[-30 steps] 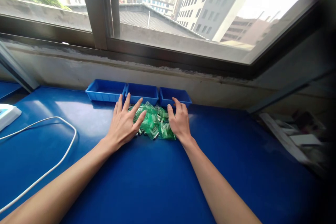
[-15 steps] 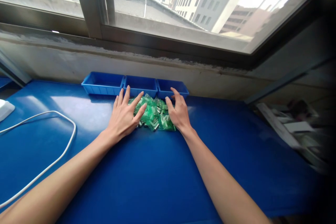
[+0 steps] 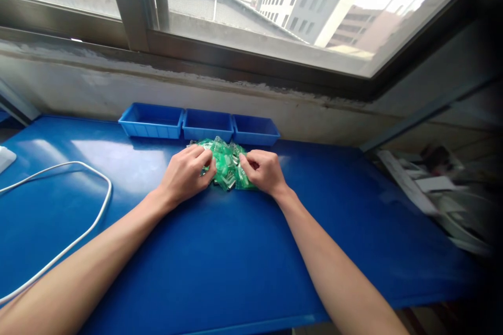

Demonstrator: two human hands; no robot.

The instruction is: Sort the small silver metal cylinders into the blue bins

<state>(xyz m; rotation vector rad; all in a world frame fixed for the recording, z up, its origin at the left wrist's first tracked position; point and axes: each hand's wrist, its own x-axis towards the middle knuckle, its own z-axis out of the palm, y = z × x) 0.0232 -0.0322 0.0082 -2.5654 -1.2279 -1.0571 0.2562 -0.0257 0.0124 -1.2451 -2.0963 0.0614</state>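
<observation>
In the head view, a pile of small green see-through plastic bags [image 3: 225,165] lies on the blue table, with small silvery pieces showing inside them. My left hand [image 3: 189,171] is closed at the left side of the pile, its fingers curled into the green plastic. At the right side, my right hand [image 3: 264,170] is also closed, thumb and forefinger bent together against a bag. The fingertips of both hands are partly hidden, so the exact bags they grip are hard to make out.
Three blue plastic bins, a left one [image 3: 151,130], a middle one [image 3: 207,133] and a right one [image 3: 257,137], stand in a row behind the pile. A white cable [image 3: 107,200] loops across the table's left side. A window [image 3: 236,31] rises beyond the wall.
Both hands were spread with fingers stretched over the pile's sides. Now their fingers have curled in and closed on the bags. The view has shifted slightly.
</observation>
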